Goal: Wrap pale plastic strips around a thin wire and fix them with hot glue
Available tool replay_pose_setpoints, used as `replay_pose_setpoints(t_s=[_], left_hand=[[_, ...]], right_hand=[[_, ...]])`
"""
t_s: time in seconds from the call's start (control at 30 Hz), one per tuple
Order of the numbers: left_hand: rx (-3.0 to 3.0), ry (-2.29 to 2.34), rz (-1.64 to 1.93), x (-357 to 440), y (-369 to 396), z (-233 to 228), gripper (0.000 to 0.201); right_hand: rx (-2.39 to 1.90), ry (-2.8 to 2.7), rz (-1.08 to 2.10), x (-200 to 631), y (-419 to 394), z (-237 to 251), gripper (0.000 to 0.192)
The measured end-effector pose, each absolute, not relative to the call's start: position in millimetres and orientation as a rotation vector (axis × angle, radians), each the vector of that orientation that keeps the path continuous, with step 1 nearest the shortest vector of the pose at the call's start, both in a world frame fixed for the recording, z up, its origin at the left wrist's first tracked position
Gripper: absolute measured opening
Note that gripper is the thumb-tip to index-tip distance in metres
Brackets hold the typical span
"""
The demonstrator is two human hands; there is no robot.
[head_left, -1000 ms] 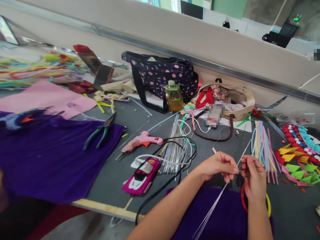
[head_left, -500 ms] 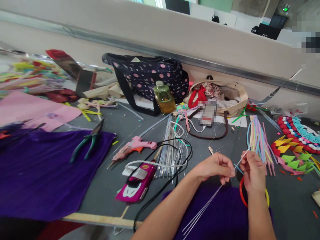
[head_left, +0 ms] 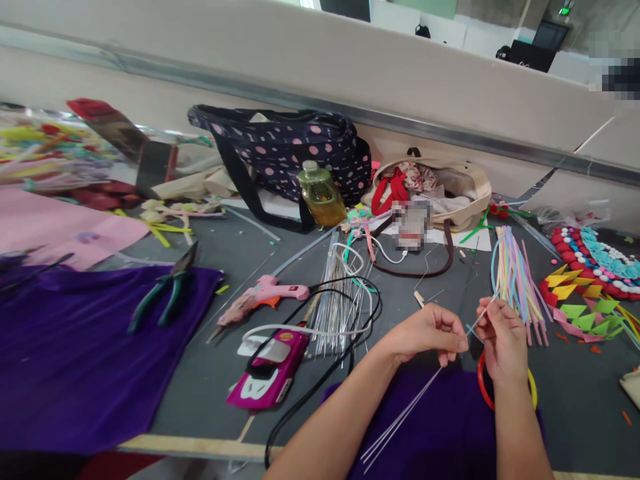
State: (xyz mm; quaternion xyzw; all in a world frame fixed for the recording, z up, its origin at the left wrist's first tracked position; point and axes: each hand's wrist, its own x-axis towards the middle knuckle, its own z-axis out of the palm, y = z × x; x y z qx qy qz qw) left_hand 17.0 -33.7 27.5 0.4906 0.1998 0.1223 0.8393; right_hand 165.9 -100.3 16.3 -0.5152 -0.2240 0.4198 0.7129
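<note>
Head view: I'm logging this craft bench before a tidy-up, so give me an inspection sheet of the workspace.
Surface: dark grey table, purple cloth on its left.
Job's things: thin clear rods.
Clutter: pliers, glue gun, pink car-shaped case, oil bottle, polka-dot bag, pastel straws.
Grippers: left hand and right hand pinch the rods.
Cables: black cable looped.
Surroundings: beige wall.

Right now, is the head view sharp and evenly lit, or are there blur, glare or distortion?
Head view: even daylight, soft shadows, no harsh glare; hands, left and right, and thin clear strips sharp; wide-angle bends the wall ledge; two patches pixelated.
</note>
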Motion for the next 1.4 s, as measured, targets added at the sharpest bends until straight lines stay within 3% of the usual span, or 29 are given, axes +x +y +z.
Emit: replay_pose_setpoints(t_s=[0.8,1.17,1.4], left_hand=[[1.024,0.413,0.268,17.1,-34.0,27.4,0.028],[1.014,0.402,0.272,17.4,-33.7,23.2,0.028],[1.020,0.391,0.270,17.7,-33.2,21.3,0.030]], right_hand=[[-1.130,-0.602,0.932,164.9,-100.9,19.5,0.039],[-1.167,-0.567,0.960,163.7,-101.2,17.2,0.025],[-1.138,-0.559,0.993,163.7,-101.9,17.6,0.030]])
